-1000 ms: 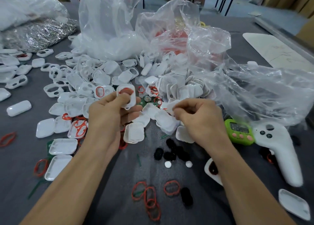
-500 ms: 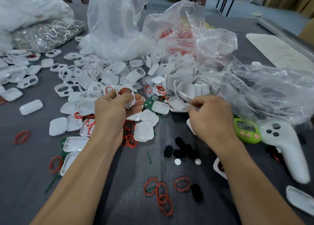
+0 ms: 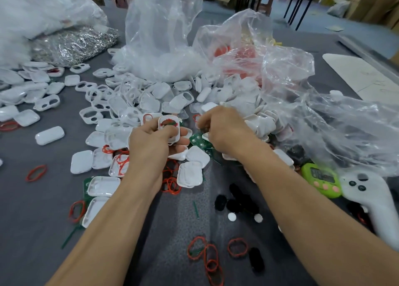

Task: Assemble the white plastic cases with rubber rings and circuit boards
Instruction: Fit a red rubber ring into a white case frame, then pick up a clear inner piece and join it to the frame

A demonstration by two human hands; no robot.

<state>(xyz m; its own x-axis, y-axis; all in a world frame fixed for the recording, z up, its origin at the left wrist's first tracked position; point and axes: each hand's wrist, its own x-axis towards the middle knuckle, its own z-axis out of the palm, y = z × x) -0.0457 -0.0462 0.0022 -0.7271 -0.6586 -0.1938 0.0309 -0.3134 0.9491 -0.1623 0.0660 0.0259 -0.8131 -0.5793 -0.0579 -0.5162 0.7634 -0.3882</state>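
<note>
My left hand (image 3: 154, 141) grips a white plastic case half (image 3: 169, 127), held open side up just above the table, with a red rubber ring and a bit of green board inside it. My right hand (image 3: 225, 130) is close to its right, fingers curled down over green circuit boards (image 3: 197, 141) lying among the cases. Whatever its fingertips pinch is hidden. A big heap of white cases (image 3: 151, 100) spreads behind both hands. Loose red rubber rings (image 3: 210, 255) lie near the front edge.
Crumpled clear plastic bags (image 3: 323, 121) rise behind and to the right of the hands. A green timer (image 3: 321, 179) and a white controller (image 3: 371, 201) lie at the right. Black pads (image 3: 235, 201) and small white discs sit between my forearms. A bag of silver parts (image 3: 73, 45) lies far left.
My right hand drew back from the case pile at the right and came left, beside my left hand. My left hand kept hold of the case.
</note>
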